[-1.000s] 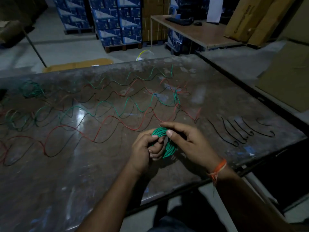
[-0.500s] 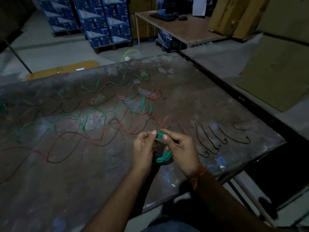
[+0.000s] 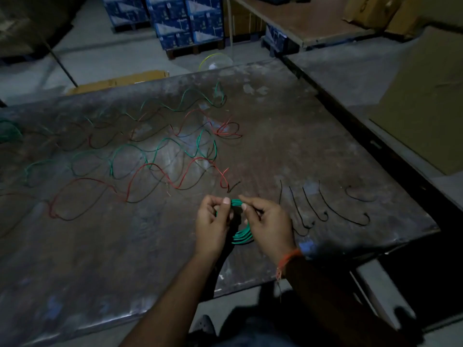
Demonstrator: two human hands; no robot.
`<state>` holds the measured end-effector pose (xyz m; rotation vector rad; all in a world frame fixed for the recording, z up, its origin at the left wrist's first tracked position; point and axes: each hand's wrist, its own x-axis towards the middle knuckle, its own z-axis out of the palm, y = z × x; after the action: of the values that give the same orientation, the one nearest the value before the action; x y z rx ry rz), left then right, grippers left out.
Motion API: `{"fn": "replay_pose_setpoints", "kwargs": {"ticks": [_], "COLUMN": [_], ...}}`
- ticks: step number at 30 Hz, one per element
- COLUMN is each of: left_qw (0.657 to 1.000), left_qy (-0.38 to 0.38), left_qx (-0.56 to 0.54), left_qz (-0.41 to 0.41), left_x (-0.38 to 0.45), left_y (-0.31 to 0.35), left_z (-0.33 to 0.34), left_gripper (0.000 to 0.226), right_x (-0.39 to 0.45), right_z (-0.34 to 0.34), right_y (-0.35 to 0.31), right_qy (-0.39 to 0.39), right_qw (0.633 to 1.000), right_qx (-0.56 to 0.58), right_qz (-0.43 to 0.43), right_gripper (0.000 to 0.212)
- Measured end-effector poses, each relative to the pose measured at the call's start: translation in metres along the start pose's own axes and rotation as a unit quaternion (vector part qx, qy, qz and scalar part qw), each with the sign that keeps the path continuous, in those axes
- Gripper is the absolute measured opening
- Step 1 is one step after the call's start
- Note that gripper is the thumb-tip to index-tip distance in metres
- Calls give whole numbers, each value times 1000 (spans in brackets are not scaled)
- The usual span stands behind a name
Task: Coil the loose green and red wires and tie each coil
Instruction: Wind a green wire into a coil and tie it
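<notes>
Table-edge (image 3: 413, 230) green coil (image 3: 241, 236), upright

Your forearms are bare, no sleeves in view down to the frame edge. Both hands, left hand (image 3: 213, 222) and right hand (image 3: 269, 225), are bare: no gloves, no rings that can be made out in this dim light. On your right wrist there's an orange thread band (image 3: 288, 259), loose ends dangling below it. Dark clothing at bottom edge, detail unreadable.
</notes>
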<state>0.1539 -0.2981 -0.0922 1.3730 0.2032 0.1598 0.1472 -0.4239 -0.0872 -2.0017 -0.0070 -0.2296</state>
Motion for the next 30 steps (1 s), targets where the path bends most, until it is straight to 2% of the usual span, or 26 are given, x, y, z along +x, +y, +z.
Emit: {"fn": "replay_pose_setpoints", "kwargs": {"ticks": [4,8,10,15,20,22,24,27,30], "left_qw": [998,996,996,995,996,998,999,999,998], "left_qy": [-7,0,3,-1,-2,-4,-2,24,36], "left_qx": [67,84,86,99,89,70,46,15,16], "left_qz": [12,18,18,16,13,5,-13,-29,-40], "left_x": [4,5,6,10,10,9,7,5,4], "left_y": [-6,-9,-11,-15,-15,-13,-12,-11,-7], "left_z": [-3,-4,-4,-8,-9,-9,-7,-3,-1], "left_gripper": [18,20,20,23,21,22,23,19,17], "right_x": [10,15,22,32,37,39,38,30,21], "right_z": [-8,-23,-28,-22,-18,-20,-26,-45,-61], "right_y": [2,1,2,-14,-22,-23,-21,-24,-43], "right_qy": [-59,17,25,-71,-95,-107,-94,-23,-23], "right_qw": [997,993,981,931,913,918,946,992,990], "right_qx": [-1,-110,-192,-346,-376,-358,-284,-85,115], "right_qz": [50,29,30,97,123,130,122,89,77], "right_gripper": [20,15,15,27,18,26,23,13,13]}}
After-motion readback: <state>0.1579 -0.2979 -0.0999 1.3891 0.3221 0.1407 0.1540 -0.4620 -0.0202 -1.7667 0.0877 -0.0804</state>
